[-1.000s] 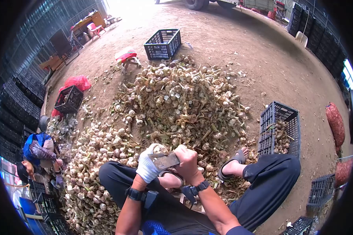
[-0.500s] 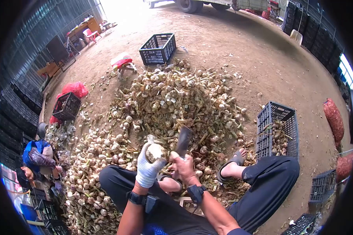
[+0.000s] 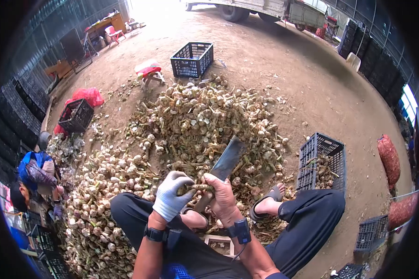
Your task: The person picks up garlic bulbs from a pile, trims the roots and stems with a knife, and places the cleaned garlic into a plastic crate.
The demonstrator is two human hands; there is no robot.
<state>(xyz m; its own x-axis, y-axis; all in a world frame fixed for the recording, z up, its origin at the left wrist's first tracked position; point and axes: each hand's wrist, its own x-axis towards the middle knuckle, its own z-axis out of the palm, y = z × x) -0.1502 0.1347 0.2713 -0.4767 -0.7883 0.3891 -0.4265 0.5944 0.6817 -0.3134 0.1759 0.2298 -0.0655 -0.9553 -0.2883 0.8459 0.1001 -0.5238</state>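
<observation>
My left hand, in a white knit glove, is closed around a garlic bulb, mostly hidden by its fingers. The garlic's stem reaches across to my right thumb. My bare right hand grips a broad-bladed knife, its dark blade slanting up and to the right. The lower end of the knife shows beneath my right hand. Beyond both hands rises a heap of untrimmed garlic with long dry stems. Many garlic bulbs lie piled to the left of my knee.
A black crate holding some garlic stands by my right foot. Another crate sits behind the heap, near a low stool. At far left a person bends beside the pile. Red mesh sacks stand at right.
My left hand has turned the garlic so its stem now points toward my right hand. The knife has tilted to the right. The whole view has shifted slightly.
</observation>
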